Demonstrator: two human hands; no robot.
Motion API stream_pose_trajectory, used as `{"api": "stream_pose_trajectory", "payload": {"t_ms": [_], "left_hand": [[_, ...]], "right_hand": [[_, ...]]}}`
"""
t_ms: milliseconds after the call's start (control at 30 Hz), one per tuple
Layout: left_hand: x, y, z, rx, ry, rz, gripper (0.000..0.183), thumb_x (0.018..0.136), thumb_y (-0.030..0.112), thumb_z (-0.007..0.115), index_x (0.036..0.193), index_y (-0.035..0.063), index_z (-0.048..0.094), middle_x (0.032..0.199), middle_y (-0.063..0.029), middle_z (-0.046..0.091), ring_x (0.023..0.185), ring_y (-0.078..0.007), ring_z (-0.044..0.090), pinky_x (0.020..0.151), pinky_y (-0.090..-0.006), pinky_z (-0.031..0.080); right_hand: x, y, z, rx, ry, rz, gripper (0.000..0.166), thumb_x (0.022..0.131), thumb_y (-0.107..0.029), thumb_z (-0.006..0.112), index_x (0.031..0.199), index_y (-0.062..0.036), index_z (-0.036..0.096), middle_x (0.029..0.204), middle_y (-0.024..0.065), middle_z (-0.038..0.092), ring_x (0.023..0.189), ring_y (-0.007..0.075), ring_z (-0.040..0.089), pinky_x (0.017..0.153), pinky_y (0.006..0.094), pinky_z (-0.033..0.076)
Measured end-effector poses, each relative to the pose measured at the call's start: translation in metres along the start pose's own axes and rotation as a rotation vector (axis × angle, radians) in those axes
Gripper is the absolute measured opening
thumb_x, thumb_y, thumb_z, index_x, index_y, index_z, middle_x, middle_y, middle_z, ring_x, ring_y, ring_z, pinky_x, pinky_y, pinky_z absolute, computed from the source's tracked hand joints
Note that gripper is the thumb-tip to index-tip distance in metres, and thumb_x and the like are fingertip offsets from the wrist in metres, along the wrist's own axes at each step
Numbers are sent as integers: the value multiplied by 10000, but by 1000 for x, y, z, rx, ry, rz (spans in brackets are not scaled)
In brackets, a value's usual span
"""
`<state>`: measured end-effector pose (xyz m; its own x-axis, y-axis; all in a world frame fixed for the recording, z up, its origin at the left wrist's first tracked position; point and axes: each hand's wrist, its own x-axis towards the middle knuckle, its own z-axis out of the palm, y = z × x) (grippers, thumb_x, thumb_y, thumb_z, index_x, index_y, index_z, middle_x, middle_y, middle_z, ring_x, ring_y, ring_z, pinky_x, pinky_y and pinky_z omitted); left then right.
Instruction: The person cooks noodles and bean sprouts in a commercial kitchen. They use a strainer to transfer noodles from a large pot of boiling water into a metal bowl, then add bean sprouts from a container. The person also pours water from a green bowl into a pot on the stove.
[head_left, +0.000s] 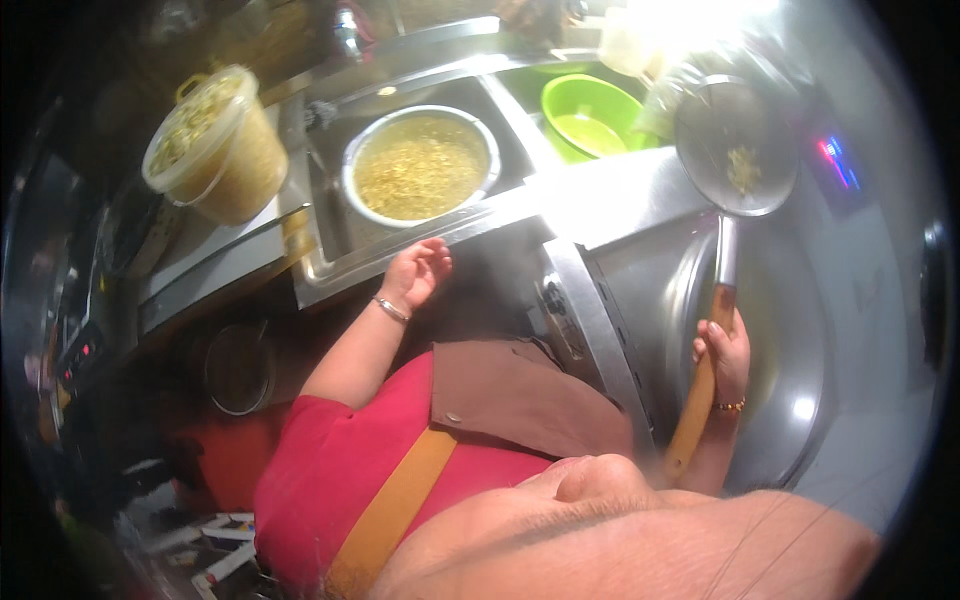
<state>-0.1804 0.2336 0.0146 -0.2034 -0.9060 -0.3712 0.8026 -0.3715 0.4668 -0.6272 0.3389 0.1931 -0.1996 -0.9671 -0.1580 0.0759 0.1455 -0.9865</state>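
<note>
In my right hand (731, 360) is the wooden handle of a round wire-mesh strainer (709, 135). A small clump of pale yellow food bits (744, 171) shows at the mesh. The strainer's head is raised at the far side of a large steel wok or basin (675, 300). My left hand (418, 276) hangs free in front of the sink edge, its fingers loosely curled with nothing in them. Beyond it, in the steel sink (322, 232), a white-rimmed bowl (491, 161) holds yellowish chopped food in liquid (420, 172).
A clear plastic bucket (247, 169) full of chopped food stands on the counter at left. A green basin (555, 105) with some yellowish liquid sits in the right-hand sink compartment. A plastic bag (667, 94) lies behind the strainer. Strong glare covers the upper right.
</note>
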Motion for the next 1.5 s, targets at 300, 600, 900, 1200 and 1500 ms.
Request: {"api": "stream_pose_trajectory", "payload": {"t_ms": [300, 600, 900, 1200, 1500], "left_hand": [[77, -10, 46, -8, -215, -90, 354, 737, 81, 460, 1076, -20, 450, 1097, -176, 489, 1013, -271, 488, 943, -370, 357], [106, 5, 58, -120, -302, -7, 309, 687, 124, 467, 978, 24, 495, 976, -124, 551, 905, -254, 520, 870, -371, 389], [128, -24, 79, -298, -1036, -442, 441, 726, 153, 466, 1098, -81, 432, 1042, -197, 518, 971, -292, 505, 909, -426, 383], [62, -34, 141, 49, -559, -249, 572, 763, 97, 453, 1308, 9, 301, 1303, -176, 368, 1228, -306, 329, 1008, -452, 281], [73, -25, 49, -59, -234, -232, 382, 735, -7, 465, 1117, -11, 482, 1050, -150, 547, 969, -267, 519, 882, -405, 435]], "right_hand": [[108, 91, 185, -702, -203, -717, 686, 668, 53, 468, 1324, -36, 286, 1158, 200, 485, 834, 229, 550, 737, 342, 462], [110, 110, 255, -1142, -207, -472, 792, 668, 59, 469, 1375, -190, 211, 991, 239, 468, 859, 388, 526, 762, 417, 448], [93, 110, 224, -1113, -335, -534, 723, 720, 32, 433, 1366, -194, 200, 984, 250, 456, 787, 395, 551, 705, 437, 457], [44, 63, 100, -665, 184, -517, 678, 695, -29, 524, 1325, -43, 275, 1053, 265, 491, 959, 369, 522, 821, 397, 431], [-104, 93, -237, -333, 964, 157, 321, 782, -53, 492, 1081, -59, 375, 844, 99, 521, 546, 164, 543, 439, 292, 472]]}}
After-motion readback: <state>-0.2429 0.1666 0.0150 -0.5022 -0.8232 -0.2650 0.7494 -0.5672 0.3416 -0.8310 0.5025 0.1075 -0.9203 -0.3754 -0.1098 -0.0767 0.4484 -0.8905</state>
